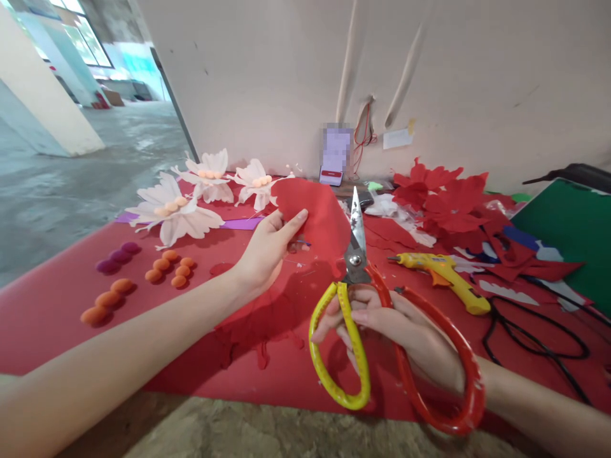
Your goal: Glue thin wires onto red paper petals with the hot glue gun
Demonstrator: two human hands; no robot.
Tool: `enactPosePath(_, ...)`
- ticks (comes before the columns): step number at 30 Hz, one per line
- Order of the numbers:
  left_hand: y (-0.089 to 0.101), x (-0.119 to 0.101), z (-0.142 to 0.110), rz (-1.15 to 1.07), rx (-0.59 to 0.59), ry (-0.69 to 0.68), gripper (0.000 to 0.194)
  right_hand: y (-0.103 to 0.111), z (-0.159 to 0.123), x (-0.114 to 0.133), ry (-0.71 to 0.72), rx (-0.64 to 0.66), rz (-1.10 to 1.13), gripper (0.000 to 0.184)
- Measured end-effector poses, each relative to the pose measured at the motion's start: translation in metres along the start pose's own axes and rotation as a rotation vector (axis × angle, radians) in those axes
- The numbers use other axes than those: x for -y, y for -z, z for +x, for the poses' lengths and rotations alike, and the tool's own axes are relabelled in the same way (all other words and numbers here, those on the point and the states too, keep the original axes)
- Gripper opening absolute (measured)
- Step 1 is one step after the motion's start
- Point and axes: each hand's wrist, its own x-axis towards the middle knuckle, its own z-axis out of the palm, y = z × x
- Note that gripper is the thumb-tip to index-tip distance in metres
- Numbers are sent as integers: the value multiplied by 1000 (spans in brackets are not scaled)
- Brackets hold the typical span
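Note:
My left hand (272,251) pinches a red sheet (317,210), thin like paper or felt, between thumb and fingers, raised over the table. In my right hand (396,324) is a pair of scissors (356,261) with one yellow handle loop and one red one. Its blades point up and lie almost together, just right of the red sheet. Whether the blades touch the sheet I cannot tell. Below my hands, red cut pieces (262,318) lie on the red table cover (191,356).
White flowers (174,213) stand at the back left, with orange balls (109,299) and purple balls (117,257) in front. On the right lie a yellow glue gun (443,273), its black cord (534,331), red flowers (449,197) and scraps. A green board (568,242) leans at far right.

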Motion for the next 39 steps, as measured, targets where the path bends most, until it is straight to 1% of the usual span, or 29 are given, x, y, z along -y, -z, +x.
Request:
enactPosePath(3,-1,1,0,10,39,13,23,0,2,1,-22,29,-24,16)
enactPosePath(5,-2,2,-1,12,56,13,23,0,2,1,-43,25,-34,20)
enactPosePath(10,-4,2,-4,24,74,13,22,-1,-1,1,-88,-40,-27,35)
enactPosePath(16,-1,5,-2,33,64,-13,22,-3,-3,1,-87,-156,-66,38)
enactPosePath(18,1,5,-1,36,63,-16,21,-3,-3,2,-72,-148,-93,38)
enactPosePath(21,3,5,2,41,68,-14,22,-3,-1,5,-56,-95,-106,38)
enactPosePath(24,5,4,4,47,96,4,24,-4,-1,5,-66,-35,-59,35)
enactPosePath(27,8,4,6,60,132,28,23,-4,-2,5,-82,-3,-10,32)
enactPosePath(34,7,7,3,86,219,76,26,-2,-1,6,-105,-49,42,40)
enactPosePath(37,6,8,2,86,222,70,27,-2,-1,4,-104,-74,18,41)
enactPosePath(39,6,9,1,92,224,66,27,-2,-1,1,-99,-120,5,43)
